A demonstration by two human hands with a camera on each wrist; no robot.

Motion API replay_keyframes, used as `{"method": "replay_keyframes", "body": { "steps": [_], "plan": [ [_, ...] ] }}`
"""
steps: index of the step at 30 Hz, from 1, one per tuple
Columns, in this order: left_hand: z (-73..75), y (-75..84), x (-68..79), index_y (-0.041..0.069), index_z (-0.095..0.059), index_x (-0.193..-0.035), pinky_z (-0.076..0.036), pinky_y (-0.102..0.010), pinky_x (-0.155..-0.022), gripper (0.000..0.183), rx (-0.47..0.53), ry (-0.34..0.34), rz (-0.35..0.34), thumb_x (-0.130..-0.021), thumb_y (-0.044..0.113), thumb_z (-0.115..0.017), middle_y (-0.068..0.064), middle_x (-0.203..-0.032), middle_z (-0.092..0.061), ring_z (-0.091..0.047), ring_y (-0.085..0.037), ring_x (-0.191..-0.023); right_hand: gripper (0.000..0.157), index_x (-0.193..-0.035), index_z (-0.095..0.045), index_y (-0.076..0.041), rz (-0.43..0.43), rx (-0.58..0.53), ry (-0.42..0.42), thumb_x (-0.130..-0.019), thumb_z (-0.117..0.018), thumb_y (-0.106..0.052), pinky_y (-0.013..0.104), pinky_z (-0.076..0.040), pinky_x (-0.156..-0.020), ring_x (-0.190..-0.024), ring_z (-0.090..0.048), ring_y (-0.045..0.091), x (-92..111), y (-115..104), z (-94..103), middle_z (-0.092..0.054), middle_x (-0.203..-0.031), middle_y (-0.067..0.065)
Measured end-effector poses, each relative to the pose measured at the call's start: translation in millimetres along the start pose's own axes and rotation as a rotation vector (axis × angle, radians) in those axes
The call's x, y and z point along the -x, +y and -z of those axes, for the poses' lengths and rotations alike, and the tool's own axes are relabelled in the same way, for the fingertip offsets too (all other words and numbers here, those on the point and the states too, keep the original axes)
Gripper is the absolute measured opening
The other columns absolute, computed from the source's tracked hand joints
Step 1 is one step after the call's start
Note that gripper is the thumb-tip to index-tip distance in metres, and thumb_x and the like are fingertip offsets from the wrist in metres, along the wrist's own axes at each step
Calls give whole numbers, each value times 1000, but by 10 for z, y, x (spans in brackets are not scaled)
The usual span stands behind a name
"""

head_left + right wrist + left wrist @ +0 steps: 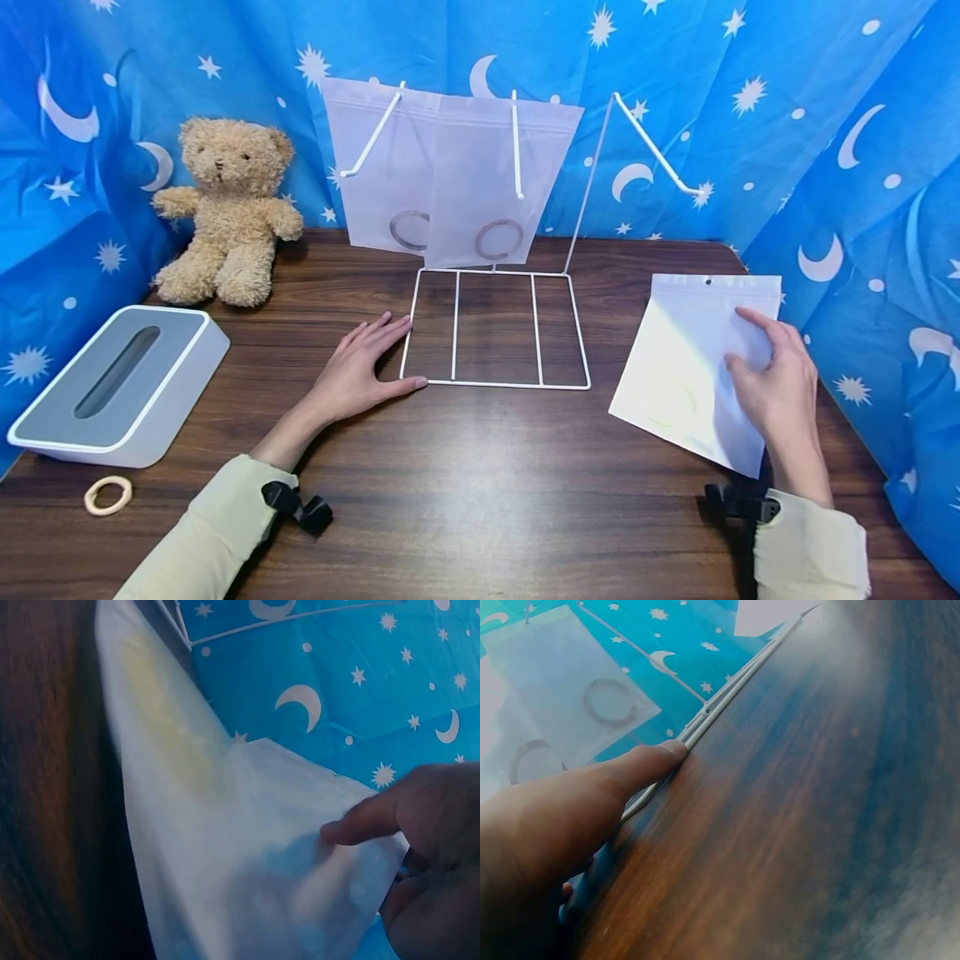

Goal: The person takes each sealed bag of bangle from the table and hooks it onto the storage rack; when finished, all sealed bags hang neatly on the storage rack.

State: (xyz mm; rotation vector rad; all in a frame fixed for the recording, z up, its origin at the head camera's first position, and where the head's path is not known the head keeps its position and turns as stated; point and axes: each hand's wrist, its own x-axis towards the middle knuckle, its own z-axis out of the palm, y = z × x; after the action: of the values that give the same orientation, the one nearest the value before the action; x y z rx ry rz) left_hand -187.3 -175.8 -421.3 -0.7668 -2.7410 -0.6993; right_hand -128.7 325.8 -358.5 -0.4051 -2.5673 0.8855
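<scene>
A white wire display rack with three prongs stands on the table. Two translucent zip bags hang on its left and middle prongs, each showing a ring shape inside; the right prong carries nothing. My left hand is spread at the rack's front left corner, its thumb touching the front bar. At the right, my right hand pinches another white zip bag by its right side. This bag has a hole near its top edge, and a yellowish shape shows faintly through it.
A teddy bear sits at the back left. In front of it is a grey-topped tissue box, with a pale wooden ring nearby. Blue curtains with moons and stars surround the brown table.
</scene>
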Motion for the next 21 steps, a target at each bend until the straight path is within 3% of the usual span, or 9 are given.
{"method": "replay_keyframes", "body": {
  "steps": [5, 8, 12, 16, 18, 21],
  "plan": [
    [11, -4, -1, 14, -45, -148, -19, -55, -112, 90, 2, -5, 4, -80, 69, -65, -4, -151, -43, -28, -27, -143, 43, -139, -57, -16, -48, -15, -4, -97, -60, -14, 62, -31, -104, -140, -31, 37, 10, -11, -13, -43, -149, 15],
    [12, -5, 5, 14, -45, -148, -19, -55, -113, 90, 3, -9, 5, -80, 69, -65, -4, -151, -43, -28, -27, -143, 40, -137, -60, -17, -36, -34, 15, -97, -60, -15, 58, -33, -103, -140, -33, 32, 19, -20, -17, -46, -147, 13],
    [8, -4, 13, 14, -45, -148, -18, -53, -113, 90, 5, -6, 1, -80, 69, -66, -4, -151, -43, -28, -27, -143, 41, -135, -63, -23, 46, -94, 95, -95, -65, -18, 53, -34, -107, -137, -40, 23, 38, -42, -26, -53, -142, 6],
    [3, -4, 14, 14, -45, -148, -18, -53, -114, 91, 5, 0, -2, -79, 69, -66, -4, -150, -44, -28, -27, -143, 44, -132, -65, -30, 155, -187, 172, -90, -73, -18, 28, -42, -97, -124, -52, 13, 58, -97, -24, -61, -134, -3],
    [1, -3, 12, 14, -45, -148, -18, -53, -114, 91, 6, 2, -1, -79, 69, -66, -3, -150, -43, -28, -27, -143, 47, -130, -66, -27, 219, -281, 185, -87, -75, -11, 21, -43, -90, -118, -55, 12, 66, -152, -5, -63, -130, -3],
    [-2, 2, 7, 14, -45, -148, -18, -53, -114, 90, 7, 4, -2, -79, 68, -66, -3, -150, -43, -28, -27, -143, 48, -129, -67, -11, 300, -477, 167, -83, -75, 2, 18, -45, -91, -117, -57, 16, 106, -295, 55, -64, -129, 6]
  ]
}}
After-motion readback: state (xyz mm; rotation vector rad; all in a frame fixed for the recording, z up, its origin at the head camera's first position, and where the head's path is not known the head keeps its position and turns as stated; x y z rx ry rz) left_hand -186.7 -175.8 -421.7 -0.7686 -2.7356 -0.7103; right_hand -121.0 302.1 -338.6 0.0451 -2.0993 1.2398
